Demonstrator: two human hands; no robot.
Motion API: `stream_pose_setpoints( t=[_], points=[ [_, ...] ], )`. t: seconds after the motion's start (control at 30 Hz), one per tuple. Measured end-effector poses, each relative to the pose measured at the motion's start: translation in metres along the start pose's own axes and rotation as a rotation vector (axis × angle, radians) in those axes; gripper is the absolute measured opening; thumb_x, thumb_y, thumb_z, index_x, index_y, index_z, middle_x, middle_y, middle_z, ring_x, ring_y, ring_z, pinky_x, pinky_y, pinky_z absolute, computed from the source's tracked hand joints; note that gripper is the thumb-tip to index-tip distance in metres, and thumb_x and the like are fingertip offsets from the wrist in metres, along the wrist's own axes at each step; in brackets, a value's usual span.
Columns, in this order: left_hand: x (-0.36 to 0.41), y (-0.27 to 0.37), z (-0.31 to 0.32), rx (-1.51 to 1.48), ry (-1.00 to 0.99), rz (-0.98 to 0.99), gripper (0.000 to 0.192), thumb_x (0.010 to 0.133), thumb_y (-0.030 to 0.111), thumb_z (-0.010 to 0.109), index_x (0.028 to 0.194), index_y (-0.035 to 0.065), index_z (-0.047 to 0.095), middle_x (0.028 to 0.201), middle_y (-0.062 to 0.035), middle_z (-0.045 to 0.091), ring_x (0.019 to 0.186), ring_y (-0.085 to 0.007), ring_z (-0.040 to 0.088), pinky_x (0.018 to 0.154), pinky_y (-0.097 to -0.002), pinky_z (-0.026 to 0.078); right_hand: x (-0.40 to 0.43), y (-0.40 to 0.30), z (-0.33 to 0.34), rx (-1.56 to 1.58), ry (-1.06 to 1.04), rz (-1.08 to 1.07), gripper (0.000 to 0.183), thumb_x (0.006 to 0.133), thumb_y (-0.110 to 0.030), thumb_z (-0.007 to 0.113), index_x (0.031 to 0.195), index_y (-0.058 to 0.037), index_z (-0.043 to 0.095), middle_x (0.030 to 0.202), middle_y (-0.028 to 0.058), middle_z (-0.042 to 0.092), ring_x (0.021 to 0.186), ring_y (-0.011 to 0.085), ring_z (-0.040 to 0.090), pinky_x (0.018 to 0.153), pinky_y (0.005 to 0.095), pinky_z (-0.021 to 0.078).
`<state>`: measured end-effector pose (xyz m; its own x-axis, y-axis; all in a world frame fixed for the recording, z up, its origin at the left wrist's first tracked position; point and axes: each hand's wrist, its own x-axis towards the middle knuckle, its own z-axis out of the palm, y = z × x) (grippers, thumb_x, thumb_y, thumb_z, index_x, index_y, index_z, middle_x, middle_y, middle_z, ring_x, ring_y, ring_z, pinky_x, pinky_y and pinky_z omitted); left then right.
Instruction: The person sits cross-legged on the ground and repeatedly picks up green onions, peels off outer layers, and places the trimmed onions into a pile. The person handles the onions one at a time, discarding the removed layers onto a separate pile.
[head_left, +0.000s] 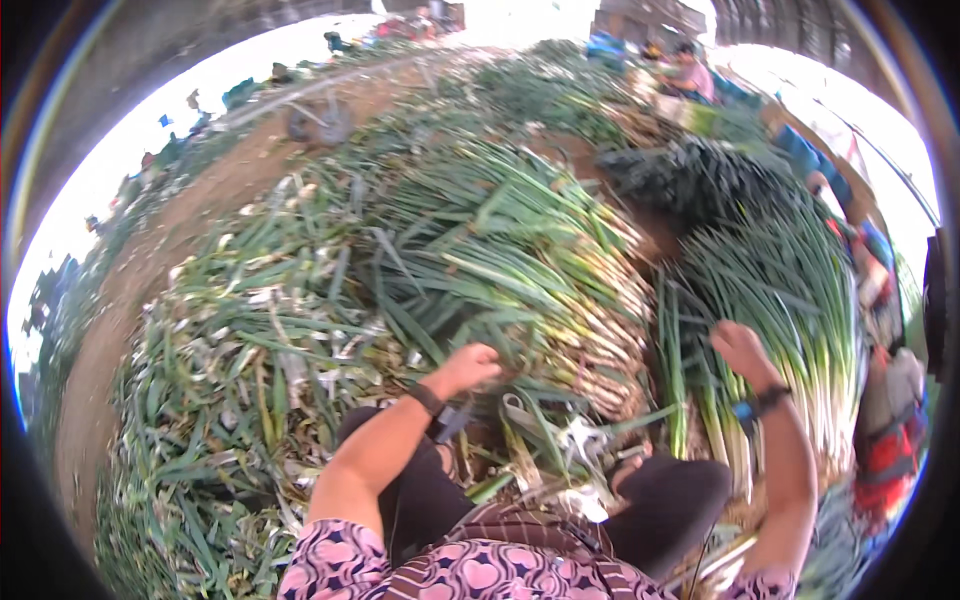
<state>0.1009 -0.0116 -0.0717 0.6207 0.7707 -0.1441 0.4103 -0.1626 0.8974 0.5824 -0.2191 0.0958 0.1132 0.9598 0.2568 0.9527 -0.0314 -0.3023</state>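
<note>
A large heap of long green onions with roots and soil on their white ends (517, 255) lies before me, leaves pointing left. My left hand (472, 366) hangs over the near edge of this heap, its fingers curled; whether it holds a leaf is unclear. On the right, my right hand (739, 349) is closed over the leaves of some cleaned green onions (712, 412) and appears to grip them. Beside it stands a thick row of cleaned green onions (795, 315), white ends towards me. Loose stripped leaves (525, 450) lie between my knees.
Stripped leaves and peelings (247, 360) cover the ground on my left. Beyond them runs a bare dirt path (142, 255) with a wheeled metal cart (322, 124). Another person (690, 75) sits at the back right. Red and grey bundles (892, 442) stand along the right edge.
</note>
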Motion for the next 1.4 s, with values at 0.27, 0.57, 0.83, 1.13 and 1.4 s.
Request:
stream_pose_setpoints(
  t=[0.27,0.57,0.83,1.13,1.4],
  points=[
    [0.006,0.016,-0.041,0.138,0.130,-0.034,0.048,0.081,0.023,0.069,0.121,-0.0018,0.057,0.121,-0.0171,0.059,0.100,-0.0253,0.062,0.085,-0.0346,0.050,0.085,-0.031,0.195,0.062,-0.369,-0.011,0.028,0.081,-0.025,0.055,0.086,-0.0001,0.065,0.088,0.0230,0.065,0.086,0.0412,0.061,0.079,0.0460,0.0496],
    [-0.009,0.058,-0.042,0.402,0.058,0.112,0.043,0.078,0.018,0.068,0.116,0.0011,0.056,0.119,-0.0186,0.053,0.113,-0.0365,0.051,0.095,-0.0405,0.043,0.066,0.010,0.367,0.049,-0.645,0.458,0.032,0.086,-0.024,0.059,0.111,-0.0041,0.057,0.116,0.0192,0.059,0.110,0.0370,0.055,0.092,0.0459,0.0461],
    [0.013,0.068,-0.030,0.436,-0.075,0.019,0.045,0.080,0.021,0.067,0.118,0.0009,0.055,0.122,-0.0202,0.051,0.111,-0.0383,0.051,0.095,-0.0417,0.043,0.146,0.036,0.433,-0.010,-0.301,0.363,0.043,0.088,-0.019,0.061,0.127,-0.0062,0.048,0.130,0.0154,0.049,0.122,0.0341,0.045,0.098,0.0449,0.0418],
    [0.025,0.066,-0.016,0.457,-0.209,-0.029,0.047,0.081,0.021,0.068,0.121,0.0014,0.054,0.123,-0.0187,0.051,0.112,-0.0371,0.051,0.095,-0.0420,0.043,0.195,0.032,0.481,-0.144,-0.339,0.330,0.034,0.086,-0.012,0.058,0.119,-0.0068,0.050,0.113,0.0164,0.058,0.110,0.0322,0.054,0.090,0.0418,0.0469],
    [0.009,0.071,-0.007,0.425,-0.150,0.155,0.043,0.082,0.022,0.067,0.119,0.0014,0.055,0.118,-0.0162,0.053,0.106,-0.0352,0.053,0.091,-0.0411,0.044,0.141,0.002,0.389,-0.074,-0.242,-0.018,0.038,0.089,-0.028,0.059,0.116,-0.0047,0.047,0.102,0.0188,0.056,0.096,0.0360,0.058,0.082,0.0424,0.0503]
  ],
)
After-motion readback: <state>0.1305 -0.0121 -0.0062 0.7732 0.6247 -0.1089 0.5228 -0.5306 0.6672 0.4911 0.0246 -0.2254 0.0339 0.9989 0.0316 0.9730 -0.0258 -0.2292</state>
